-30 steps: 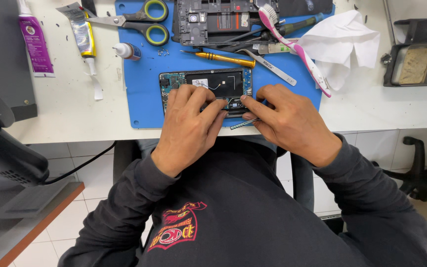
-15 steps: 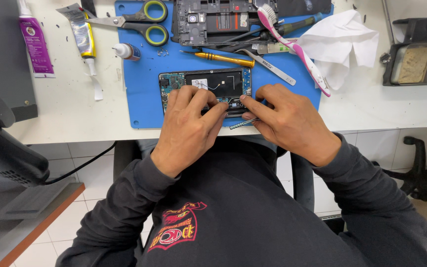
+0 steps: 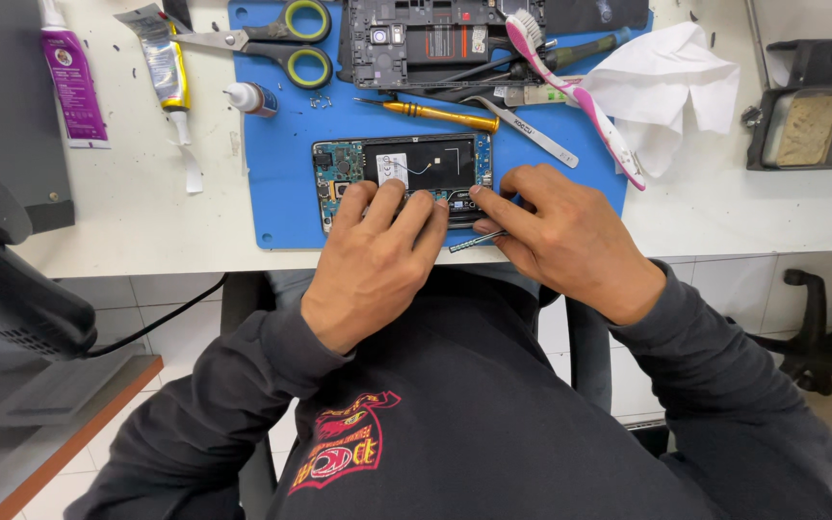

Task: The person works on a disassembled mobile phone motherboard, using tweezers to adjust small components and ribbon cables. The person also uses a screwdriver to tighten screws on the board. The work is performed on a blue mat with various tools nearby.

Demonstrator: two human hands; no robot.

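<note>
Here, at frame centre, my left hand (image 3: 377, 260) presses its fingers flat on the opened phone (image 3: 404, 173), hiding its lower edge; my right hand (image 3: 560, 236) pinches tweezers (image 3: 477, 241), their tips hidden.

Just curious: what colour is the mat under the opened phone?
Blue; the mat shows clearly in the head view.
</note>
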